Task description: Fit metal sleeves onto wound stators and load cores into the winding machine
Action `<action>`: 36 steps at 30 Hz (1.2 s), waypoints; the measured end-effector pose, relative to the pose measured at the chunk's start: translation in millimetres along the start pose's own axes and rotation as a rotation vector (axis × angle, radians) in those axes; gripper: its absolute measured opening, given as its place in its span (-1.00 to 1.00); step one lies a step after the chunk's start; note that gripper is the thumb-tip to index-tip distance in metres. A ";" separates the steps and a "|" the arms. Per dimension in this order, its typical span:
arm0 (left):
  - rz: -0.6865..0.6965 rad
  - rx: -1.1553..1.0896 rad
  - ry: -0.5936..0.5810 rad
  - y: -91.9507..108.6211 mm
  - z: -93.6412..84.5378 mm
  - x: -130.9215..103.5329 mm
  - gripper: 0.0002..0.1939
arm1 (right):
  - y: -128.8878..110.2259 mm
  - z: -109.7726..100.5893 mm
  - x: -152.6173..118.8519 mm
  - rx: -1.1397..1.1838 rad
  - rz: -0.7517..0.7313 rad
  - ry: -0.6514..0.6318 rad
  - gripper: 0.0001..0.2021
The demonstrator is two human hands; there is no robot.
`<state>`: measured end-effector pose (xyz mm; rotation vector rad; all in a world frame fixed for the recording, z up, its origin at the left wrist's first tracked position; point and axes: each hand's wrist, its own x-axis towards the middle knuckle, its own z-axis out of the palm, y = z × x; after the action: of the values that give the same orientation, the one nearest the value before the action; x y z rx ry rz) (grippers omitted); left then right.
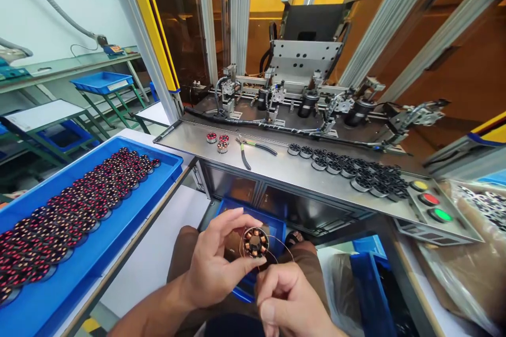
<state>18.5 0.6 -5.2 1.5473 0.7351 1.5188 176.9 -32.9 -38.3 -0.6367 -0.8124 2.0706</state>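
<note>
Between the thumb and fingers of my left hand [215,260] is a round motor stator [245,245], black with copper windings around its inner ring. Thin loose wire [286,247] loops out from its right side toward my right hand [290,295]. That hand is closed just below and to the right of the stator, thumb against curled fingers, and seems to pinch the wire's end, though the fingertips hide the spot. Both hands are above my lap, over a blue bin [276,224].
Pliers [253,147] and a few red stators [222,140] lie on the metal ledge [269,168]. Black stator cores [348,168] stand in rows to the right, beside a button box [432,205]. A blue tray [130,221] on the left holds many stators. Behind is a winding machine [304,100].
</note>
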 end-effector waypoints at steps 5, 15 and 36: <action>-0.126 -0.111 -0.075 1.6 -1.3 -1.6 -0.18 | -22.0 -20.1 -2.7 -0.078 -0.021 -0.056 -0.76; -0.229 -0.229 -0.248 0.0 8.4 -6.5 -0.13 | -57.1 -8.1 -6.1 -0.308 -0.100 0.128 -0.63; -0.087 -0.119 -0.241 0.4 8.0 -3.9 -0.14 | -67.9 -10.5 -20.4 -0.683 -0.423 0.178 -0.68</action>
<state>25.9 -4.1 -6.3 1.5541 0.5561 1.2631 229.0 -14.4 7.4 -0.9000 -1.4233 1.3163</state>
